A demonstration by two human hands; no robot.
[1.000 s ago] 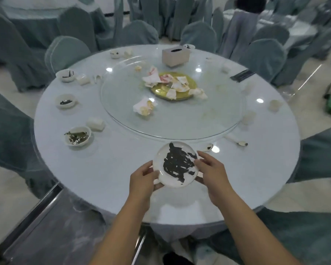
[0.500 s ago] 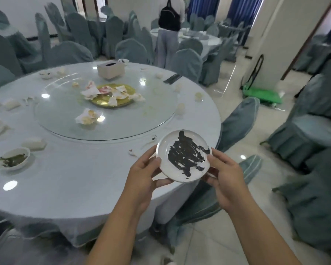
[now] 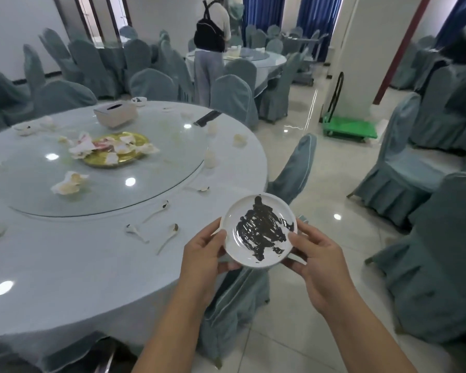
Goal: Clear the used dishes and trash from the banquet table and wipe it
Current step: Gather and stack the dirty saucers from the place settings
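Item: small white plate (image 3: 260, 230), round, shallow, raised rim, its well smeared with a dark sauce residue; it is held clear of the banquet table (image 3: 65, 265), out past the table's near right edge and above a covered chair (image 3: 291, 170). Hold: the plate is pinched at opposite rims, the left hand (image 3: 203, 254) with thumb laid over the left rim and fingers curled beneath, the right hand (image 3: 316, 258) with thumb on the right rim and fingers under the base. Handling, as judged: ceramic or a similar hard ware is presumed, hence light, stiff and breakable if dropped on the tiled floor (image 3: 307, 162); the glazed surface is likely slick, more so where sauce lies, so the clean rim is to be preferred for gripping and the plate is best kept level. Edges and room: the table edge curves away to the left; open floor is seen ahead and to the right, bounded by further covered chairs and a green cart (image 3: 350, 129) beside a pillar. Remaining on the table: several soiled spoons (image 3: 156, 211) just beyond the left hand, a gold dish (image 3: 119, 152) heaped with crumpled napkins on the glass turntable (image 3: 172, 146), a tissue box (image 3: 116, 113), scattered scraps. A standing person with a backpack (image 3: 210, 30) is noted at a far table, well apart.
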